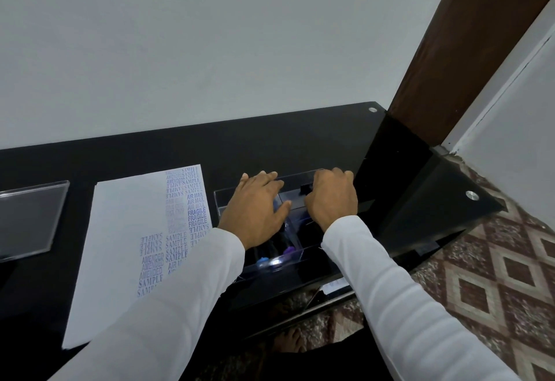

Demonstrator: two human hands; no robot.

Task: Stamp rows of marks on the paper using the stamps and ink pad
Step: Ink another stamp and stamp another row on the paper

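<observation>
At centre frame, both hands, left hand (255, 203) flat with straight fingers, right hand (332, 197) curled, its grip unclear, reach into the clear plastic stamp box (222, 200) beside the white paper sheet (120, 230), whose right part already carries columns of stamped marks, the left part still blank.

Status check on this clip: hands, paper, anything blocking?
Both hands over the clear organizer box, grips unclear. Paper partly stamped, left of the box. Nothing blocking.

Bare table (300, 143) behind clear box (223, 200)

The bench (300, 146) was glossy black; left of the clear box (294, 200) on it, white paper (120, 230) bore blue-purple marks. Sleeves (405, 290) were white, the floor (495, 275) maroon-and-cream diamonds.
</observation>
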